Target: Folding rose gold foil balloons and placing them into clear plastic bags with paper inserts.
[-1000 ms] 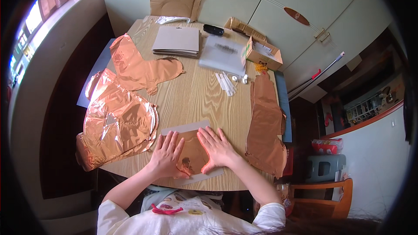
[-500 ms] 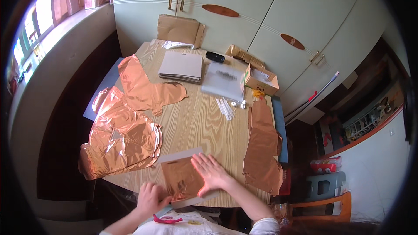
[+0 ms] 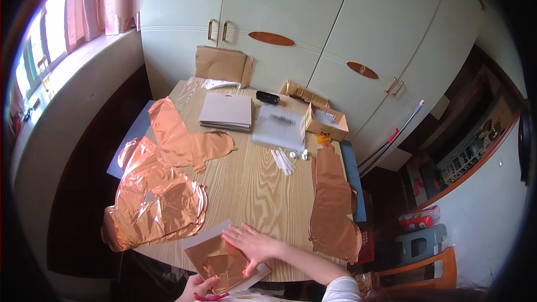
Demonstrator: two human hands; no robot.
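Note:
A copper-coloured foil piece [image 3: 224,263], folded into a rectangle, lies on a pale grey card [image 3: 193,242] at the table's near edge. Across its right side my right hand [image 3: 251,246] rests flat, fingers stretched out. At its near left corner my left hand [image 3: 199,287] is closed, thumb on top, pinching the edge; the picture's lower part hides some of that hand. Flat, uninflated foil balloons [image 3: 159,193] of the same copper colour spread over the table's left side. Another long foil balloon [image 3: 334,207] lies along the right edge.
Farther back are a stack of grey cards [image 3: 226,110], clear plastic bags [image 3: 278,127], a black case [image 3: 267,98], white sticks [image 3: 283,162] and an open cardboard box [image 3: 326,120]. Flattened cardboard [image 3: 221,65] leans on the cabinet [image 3: 279,5]. A wooden chair [image 3: 419,271] stands at the right.
The card with its folded foil has turned and shifted left, nearer my body. My left hand has moved down along its edge; my right hand stays flat on top. The view has tilted up.

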